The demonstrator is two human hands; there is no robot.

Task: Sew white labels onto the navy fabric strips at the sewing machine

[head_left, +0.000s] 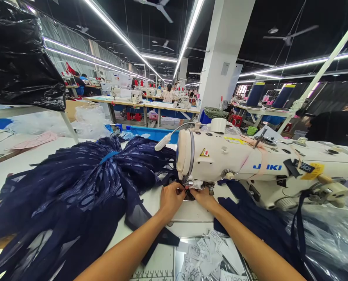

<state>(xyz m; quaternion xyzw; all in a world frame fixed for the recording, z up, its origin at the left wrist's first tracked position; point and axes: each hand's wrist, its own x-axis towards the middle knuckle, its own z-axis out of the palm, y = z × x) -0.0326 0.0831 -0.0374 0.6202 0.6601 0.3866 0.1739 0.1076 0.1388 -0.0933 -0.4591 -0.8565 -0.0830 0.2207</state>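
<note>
Both hands meet at the needle area of a white JUKI sewing machine [220,152]. My left hand [170,200] is closed, with thumb and fingertips pinching a dark bit of navy fabric [188,194] left of the needle. From the other side my right hand [203,198] presses its closed fingers on the same small piece, partly hidden by the machine head. To the left lies a large bundle of navy garment pieces [82,187], tied with a blue band [108,157]. Printed labels [204,257] fill a shallow tray in front of the machine.
More navy fabric [250,210] lies beneath and right of the machine, beside clear plastic [332,230]. A black plastic bag [21,58] stands at upper left. Two navy thread cones [256,94] are behind the machine. A ruler strip [153,274] marks the table's front. Other people sit farther back.
</note>
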